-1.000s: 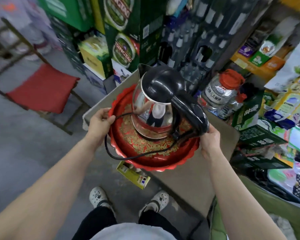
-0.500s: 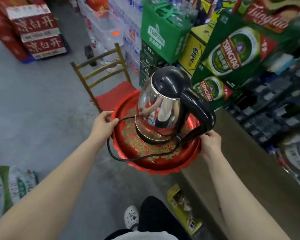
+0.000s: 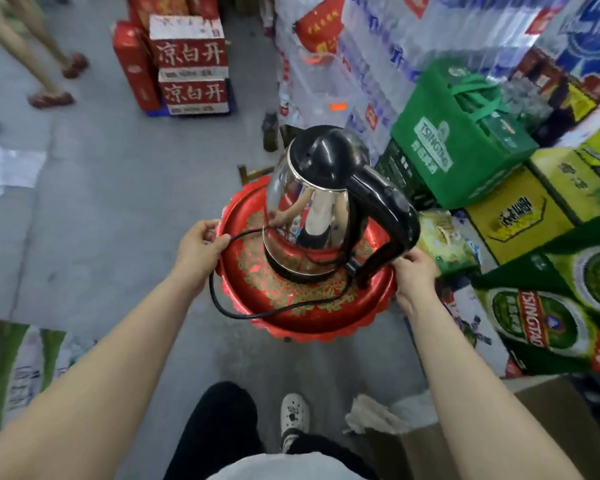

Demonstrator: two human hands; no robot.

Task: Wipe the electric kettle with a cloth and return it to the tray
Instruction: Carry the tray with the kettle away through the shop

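Above the grey floor, the left hand (image 3: 201, 242) and right hand (image 3: 413, 275) each clasp opposite rims of the red tray (image 3: 257, 306); the electric kettle (image 3: 316, 209) stands upright on it (black cord (image 3: 222, 306) looping over the near edge)

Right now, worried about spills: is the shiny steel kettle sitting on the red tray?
Touching. The head view shows the kettle base resting on the tray.
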